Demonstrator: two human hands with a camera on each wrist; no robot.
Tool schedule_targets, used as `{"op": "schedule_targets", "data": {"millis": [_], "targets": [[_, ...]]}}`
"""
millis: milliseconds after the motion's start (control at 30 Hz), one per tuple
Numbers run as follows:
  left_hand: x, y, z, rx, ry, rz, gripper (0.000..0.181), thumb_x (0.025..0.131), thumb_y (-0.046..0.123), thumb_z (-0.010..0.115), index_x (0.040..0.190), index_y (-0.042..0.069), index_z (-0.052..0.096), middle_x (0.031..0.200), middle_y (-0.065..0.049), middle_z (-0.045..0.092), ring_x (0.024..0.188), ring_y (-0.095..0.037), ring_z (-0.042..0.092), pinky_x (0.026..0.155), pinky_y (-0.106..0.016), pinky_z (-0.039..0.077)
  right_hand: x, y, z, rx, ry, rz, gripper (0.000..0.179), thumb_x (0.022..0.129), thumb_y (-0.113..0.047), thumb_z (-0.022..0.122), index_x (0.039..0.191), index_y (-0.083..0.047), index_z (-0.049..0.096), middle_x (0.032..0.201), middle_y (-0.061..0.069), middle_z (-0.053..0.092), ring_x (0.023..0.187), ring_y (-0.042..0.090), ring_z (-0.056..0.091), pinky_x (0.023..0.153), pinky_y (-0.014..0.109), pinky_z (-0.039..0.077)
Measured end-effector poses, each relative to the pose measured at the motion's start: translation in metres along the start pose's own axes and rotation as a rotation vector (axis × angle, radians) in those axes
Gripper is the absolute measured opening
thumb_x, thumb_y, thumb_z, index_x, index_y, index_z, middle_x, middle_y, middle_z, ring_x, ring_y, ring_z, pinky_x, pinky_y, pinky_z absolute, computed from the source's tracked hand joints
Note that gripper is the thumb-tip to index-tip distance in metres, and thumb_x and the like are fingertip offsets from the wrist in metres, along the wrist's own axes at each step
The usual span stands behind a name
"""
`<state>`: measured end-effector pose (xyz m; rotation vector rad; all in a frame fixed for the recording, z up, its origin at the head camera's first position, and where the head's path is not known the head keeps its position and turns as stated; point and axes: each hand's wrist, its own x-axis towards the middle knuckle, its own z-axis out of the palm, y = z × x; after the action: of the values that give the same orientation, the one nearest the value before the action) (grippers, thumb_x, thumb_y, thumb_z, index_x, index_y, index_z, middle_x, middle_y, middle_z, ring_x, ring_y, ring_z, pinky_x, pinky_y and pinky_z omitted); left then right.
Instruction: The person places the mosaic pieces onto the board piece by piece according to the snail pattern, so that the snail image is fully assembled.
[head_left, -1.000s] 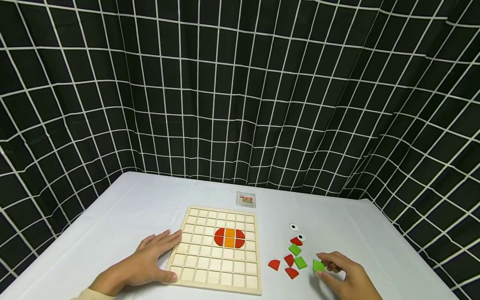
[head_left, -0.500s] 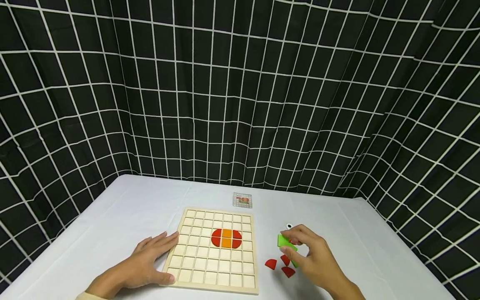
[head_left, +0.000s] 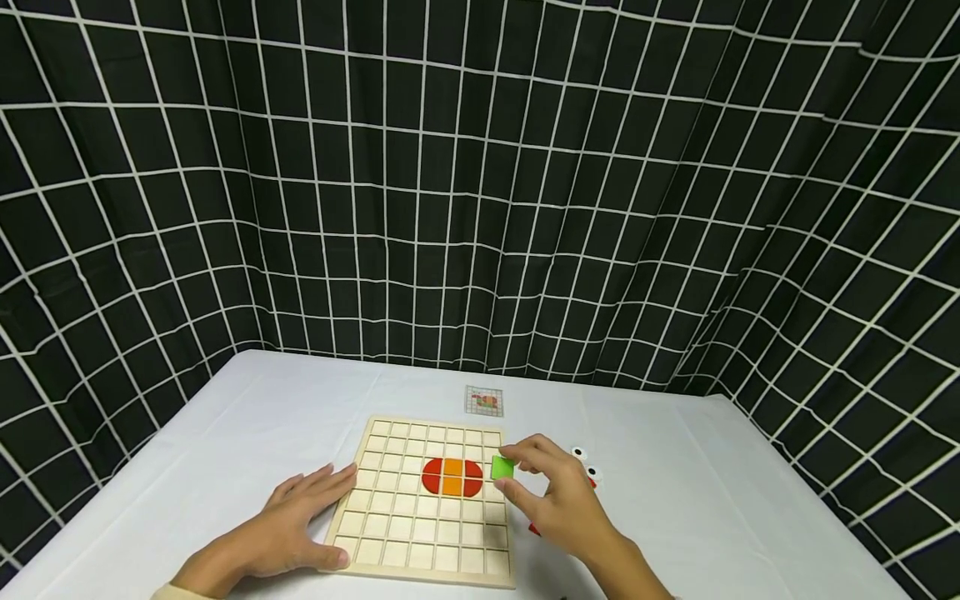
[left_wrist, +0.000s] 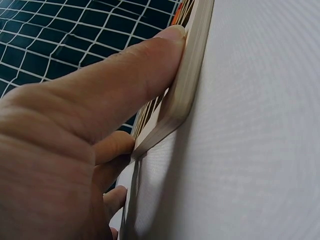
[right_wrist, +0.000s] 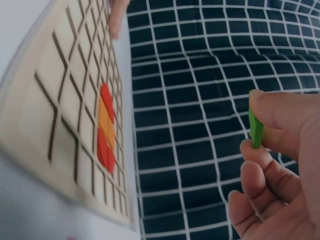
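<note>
A: Where is the thin green squarish piece?

B: Pinched in the right hand, between thumb and fingertips, raised by the right edge of the pale wooden gridded board. I can't tell whether it is over the board or just beside it.

A: What could go wrong?

B: The pinch is only on its edges, so a slight twist could tip it or let it drop. If it lands askew, I'd expect it to ride up on the raised grid lines instead of lying flat.

A: And its neighbours?

B: The red quarter-round pieces and orange square pieces sit close by on its left; a fingertip coming in low could nudge them.

A: Could the board slide?

B: Less likely. The left hand, well apart from the right, lies along its left side, thumb on the near left corner. If that eased, a hard press might shift it on the white-covered table.
</note>
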<state>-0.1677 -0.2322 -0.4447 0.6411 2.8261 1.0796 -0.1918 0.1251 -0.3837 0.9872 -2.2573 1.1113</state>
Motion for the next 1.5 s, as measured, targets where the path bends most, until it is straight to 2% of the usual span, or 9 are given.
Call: {"op": "schedule_targets", "data": {"millis": [200,433,600,833,1100,1500], "targets": [[-0.001,0.0,0.001,0.002,-0.008,0.001,0.102,0.068,0.054,0.077,0.145,-0.001,0.039,0.154,-0.012,0.03,0.141,-0.044,0.013,0.105,-0.062,-0.003,0.005,-0.002,0.024,0.061,-0.047,0.043,0.026,0.081,-0.01,0.078,0.106,-0.01,0.072,0.099,-0.012,0.062,0.088,0.018,0.061,0.064,0.03,0.051],[0.0,-0.002,0.001,0.004,-0.003,0.008,0.102,0.068,0.054,0.077,0.145,0.0,0.04,0.154,-0.012,0.029,0.141,-0.044,0.013,0.105,-0.062,-0.004,0.006,0.002,0.045,0.068,-0.047,0.059,0.027,0.078,-0.006,0.079,0.104,-0.006,0.072,0.096,-0.011,0.061,0.087,0.013,0.06,0.073,0.037,0.052],[0.002,-0.003,0.007,-0.005,-0.004,0.023,0.101,0.069,0.054,0.077,0.145,-0.002,0.039,0.154,-0.013,0.03,0.141,-0.044,0.013,0.105,-0.061,-0.003,-0.001,0.008,0.056,0.019,-0.099,0.102,0.026,0.083,-0.01,0.076,0.108,-0.003,0.071,0.097,-0.009,0.059,0.089,0.017,0.058,0.078,0.035,0.05],[0.002,0.0,0.008,-0.018,-0.019,0.015,0.102,0.069,0.054,0.077,0.146,0.0,0.038,0.154,-0.012,0.029,0.141,-0.044,0.012,0.105,-0.061,-0.004,-0.011,0.017,0.065,-0.036,-0.152,0.142,0.026,0.084,-0.015,0.076,0.107,-0.004,0.071,0.099,-0.008,0.06,0.091,0.015,0.055,0.08,0.031,0.049],[0.0,0.002,-0.001,-0.007,-0.001,-0.008,0.103,0.068,0.056,0.077,0.145,0.0,0.04,0.154,-0.013,0.029,0.141,-0.044,0.012,0.105,-0.062,-0.004,-0.008,0.021,0.076,-0.114,-0.232,0.149,0.022,0.085,-0.017,0.075,0.105,-0.008,0.072,0.099,-0.009,0.057,0.093,0.01,0.051,0.082,0.031,0.048],[0.001,0.002,0.0,-0.008,0.006,-0.004,0.104,0.065,0.054,0.079,0.144,-0.002,0.04,0.154,-0.015,0.029,0.14,-0.044,0.011,0.104,-0.065,-0.006,-0.008,0.021,0.077,-0.118,-0.276,0.18,0.022,0.084,-0.022,0.076,0.105,-0.015,0.073,0.098,-0.013,0.054,0.092,0.009,0.047,0.08,0.03,0.046]]}}
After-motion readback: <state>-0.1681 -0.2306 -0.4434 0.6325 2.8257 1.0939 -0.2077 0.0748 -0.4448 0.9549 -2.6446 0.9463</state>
